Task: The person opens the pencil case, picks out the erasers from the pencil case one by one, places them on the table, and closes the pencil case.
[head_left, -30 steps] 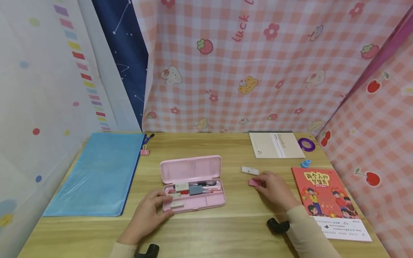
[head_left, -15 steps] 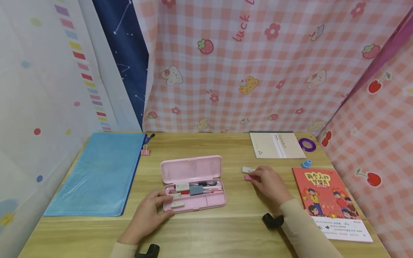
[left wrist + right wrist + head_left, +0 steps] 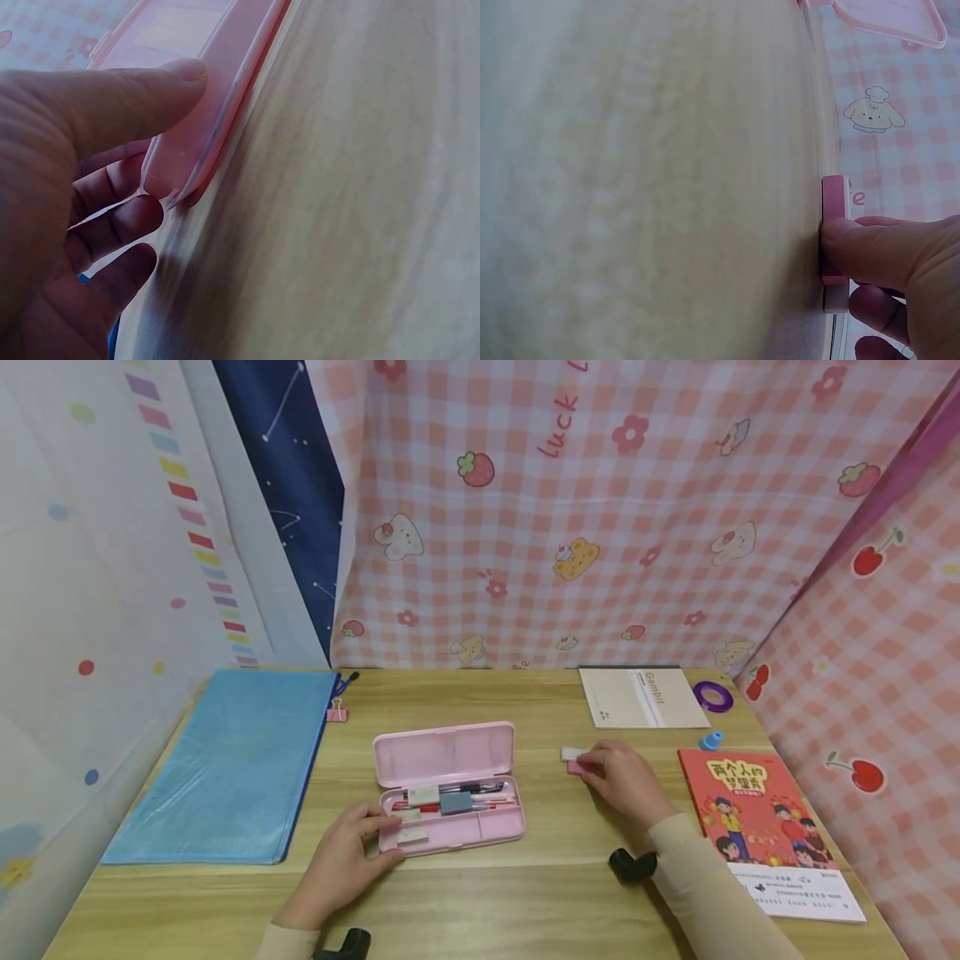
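An open pink pencil case lies on the table, with pens, a grey-blue block and whitish erasers inside. My left hand holds its left end. In the left wrist view the thumb presses the front wall of the case, and the other fingers bend round its end. Right of the case, my right hand pinches a pink eraser. That eraser lies alongside a white one, partly hidden by the fingers. The right wrist view shows the thumb on the pink eraser's side.
A blue folder lies at the left, with a pink binder clip beside it. Toward the back right are a notebook, a purple tape roll and a small blue item. A red book lies at the right.
My right hand has moved a little left and away from me, bringing the pink eraser up beside the white one. The left hand stays on the pencil case.
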`<move>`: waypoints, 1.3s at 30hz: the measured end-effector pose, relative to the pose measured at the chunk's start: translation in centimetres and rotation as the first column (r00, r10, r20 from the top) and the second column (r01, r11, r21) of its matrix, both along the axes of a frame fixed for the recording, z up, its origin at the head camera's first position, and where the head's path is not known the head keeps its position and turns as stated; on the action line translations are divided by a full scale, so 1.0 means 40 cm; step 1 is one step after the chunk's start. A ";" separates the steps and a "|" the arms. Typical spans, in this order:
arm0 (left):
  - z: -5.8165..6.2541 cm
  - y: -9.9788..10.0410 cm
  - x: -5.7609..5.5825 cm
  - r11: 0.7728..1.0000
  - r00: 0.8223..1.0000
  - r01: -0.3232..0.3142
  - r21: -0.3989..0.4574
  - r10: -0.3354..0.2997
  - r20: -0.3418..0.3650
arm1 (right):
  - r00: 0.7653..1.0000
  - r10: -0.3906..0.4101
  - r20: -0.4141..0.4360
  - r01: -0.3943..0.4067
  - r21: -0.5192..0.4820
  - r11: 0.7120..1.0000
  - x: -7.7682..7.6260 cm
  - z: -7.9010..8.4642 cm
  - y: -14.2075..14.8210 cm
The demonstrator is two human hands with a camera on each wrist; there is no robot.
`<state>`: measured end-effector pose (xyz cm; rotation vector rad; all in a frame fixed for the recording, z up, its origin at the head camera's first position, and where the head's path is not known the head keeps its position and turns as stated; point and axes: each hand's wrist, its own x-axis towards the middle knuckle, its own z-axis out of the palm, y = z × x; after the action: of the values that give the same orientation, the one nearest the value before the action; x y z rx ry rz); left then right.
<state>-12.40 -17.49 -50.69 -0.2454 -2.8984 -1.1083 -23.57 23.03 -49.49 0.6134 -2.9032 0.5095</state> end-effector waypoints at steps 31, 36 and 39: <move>-0.006 -0.005 -0.002 0.999 1.000 0.021 0.024 -0.020 -0.021 | 0.925 0.338 0.176 -0.325 -0.098 0.941 0.086 0.033 -0.393; -0.007 -0.006 -0.001 1.000 1.000 0.012 0.018 -0.012 -0.013 | 0.923 0.334 0.191 -0.319 -0.103 0.942 0.085 0.027 -0.402; -0.009 -0.007 -0.002 1.000 1.000 0.010 0.017 -0.009 -0.019 | 0.922 0.336 0.192 -0.320 -0.110 0.941 0.083 0.026 -0.405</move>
<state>-12.48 -17.75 -51.04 -0.2677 -2.8734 -1.1255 -20.26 6.81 -48.45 1.1083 -2.9638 0.7645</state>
